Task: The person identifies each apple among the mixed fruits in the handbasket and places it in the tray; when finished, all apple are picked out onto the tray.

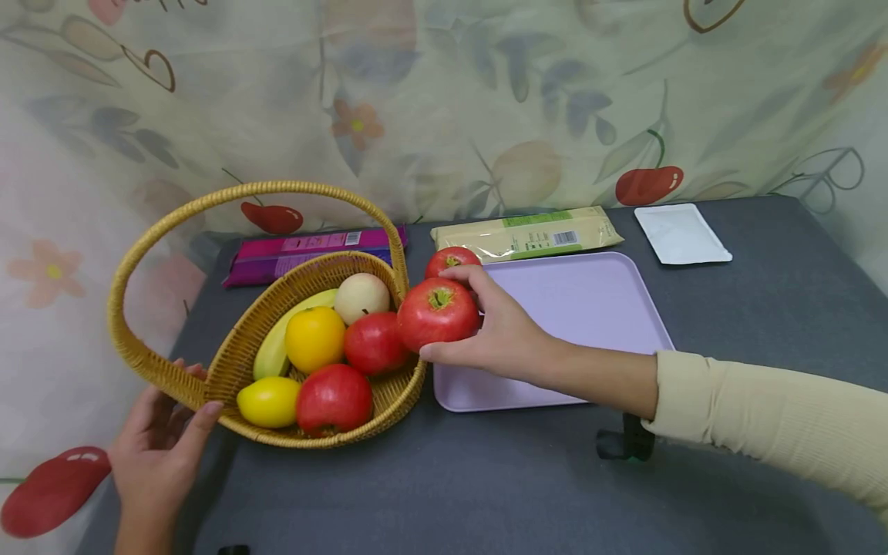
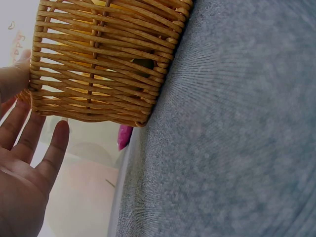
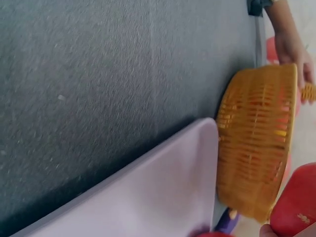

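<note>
A wicker basket (image 1: 391,420) with a tall arched handle stands on the left of the table. My left hand (image 1: 156,455) holds it where the handle meets the left rim, thumb over the edge. Inside lie a banana (image 1: 272,351), a yellow-orange fruit (image 1: 315,339), a pale round fruit (image 1: 362,297), a lemon (image 1: 269,401), a red apple (image 1: 375,343) and a larger red fruit (image 1: 334,399). My right hand (image 1: 509,331) grips another red apple (image 1: 437,314), its green-brown end facing up, over the basket's right rim. Behind that, one more red apple (image 1: 451,260) shows at the tray's far left corner.
A lilac tray (image 1: 576,297) lies right of the basket, under my right forearm. Along the back are a magenta-purple pack (image 1: 298,250), a beige-green pack (image 1: 534,233) and a white packet (image 1: 682,233). A patterned cloth (image 1: 444,116) hangs behind the grey table (image 1: 444,493).
</note>
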Action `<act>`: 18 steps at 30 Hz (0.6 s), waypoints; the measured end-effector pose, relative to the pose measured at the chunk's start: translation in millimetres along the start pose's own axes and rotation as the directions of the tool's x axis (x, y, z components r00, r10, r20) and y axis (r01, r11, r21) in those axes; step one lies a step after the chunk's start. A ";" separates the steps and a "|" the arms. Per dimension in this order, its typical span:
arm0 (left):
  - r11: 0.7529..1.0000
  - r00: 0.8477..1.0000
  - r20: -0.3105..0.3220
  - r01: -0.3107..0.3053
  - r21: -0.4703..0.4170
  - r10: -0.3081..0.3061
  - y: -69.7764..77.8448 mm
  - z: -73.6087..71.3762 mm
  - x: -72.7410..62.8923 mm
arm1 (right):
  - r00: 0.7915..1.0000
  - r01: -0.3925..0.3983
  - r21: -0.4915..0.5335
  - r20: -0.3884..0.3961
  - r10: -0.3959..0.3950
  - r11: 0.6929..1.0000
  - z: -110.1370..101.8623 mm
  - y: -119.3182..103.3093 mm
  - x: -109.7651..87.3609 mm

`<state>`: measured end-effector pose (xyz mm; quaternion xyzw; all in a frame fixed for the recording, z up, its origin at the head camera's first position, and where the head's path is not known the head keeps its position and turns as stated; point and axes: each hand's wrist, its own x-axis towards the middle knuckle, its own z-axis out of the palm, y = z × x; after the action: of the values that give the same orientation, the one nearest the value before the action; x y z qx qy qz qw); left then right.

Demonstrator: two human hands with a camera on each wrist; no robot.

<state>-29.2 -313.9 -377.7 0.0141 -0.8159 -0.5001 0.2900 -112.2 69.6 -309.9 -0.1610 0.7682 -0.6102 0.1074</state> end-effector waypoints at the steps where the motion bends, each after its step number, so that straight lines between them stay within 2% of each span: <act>1: 1.000 1.000 0.001 0.003 0.007 -0.003 -0.4 -0.1 0.0 | 1.000 0.001 0.000 -0.012 -0.001 1.000 -2.2 1.2 0.9; 8: 1.000 1.000 -0.001 -0.011 0.017 0.011 -0.9 0.3 -0.3 | 0.997 0.003 -0.047 -0.075 -0.006 0.999 -19.6 11.6 10.4; 18: 1.000 1.000 0.004 -0.021 0.011 0.021 0.5 -0.2 -0.5 | 0.983 -0.002 -0.178 -0.183 -0.031 0.984 -53.0 25.1 27.2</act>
<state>-28.6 -313.6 -377.5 0.0063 -0.8192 -0.4925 0.2937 -159.4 112.3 -321.2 -0.1180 0.8251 -0.5524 0.0163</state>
